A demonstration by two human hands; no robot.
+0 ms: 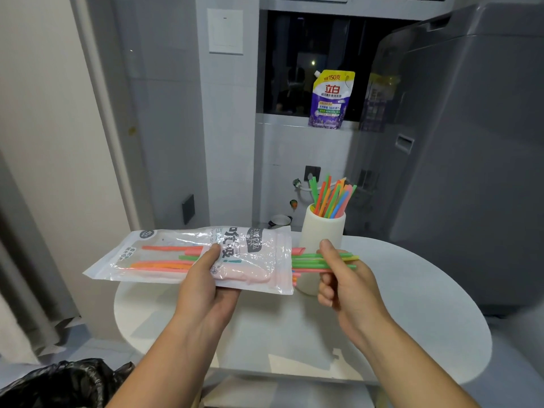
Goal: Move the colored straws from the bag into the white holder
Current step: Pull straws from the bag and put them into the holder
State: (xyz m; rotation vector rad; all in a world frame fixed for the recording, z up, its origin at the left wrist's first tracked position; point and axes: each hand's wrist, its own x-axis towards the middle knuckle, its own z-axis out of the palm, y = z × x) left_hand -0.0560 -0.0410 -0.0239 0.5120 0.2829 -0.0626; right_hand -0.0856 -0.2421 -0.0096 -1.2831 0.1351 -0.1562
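Drawing a few green and yellow straws (323, 261) out of the clear bag's (188, 254) open end, we pinch them in our right hand (343, 278) while our left hand (206, 278) grips the bag. Next we judge they must clear the bag, tip upright and drop into the white holder (322, 231), already partly filled, just behind.

purple detergent pouch (329, 98) reading 立白 and 150克, straw bag (153, 251) with corner badge reading 10, other print unclear

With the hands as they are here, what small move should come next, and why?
Probably the right hand draws its pinched straws rightward, clear of the bag: their left ends are inside its mouth, the left hand holds it, and the holder stands just behind.
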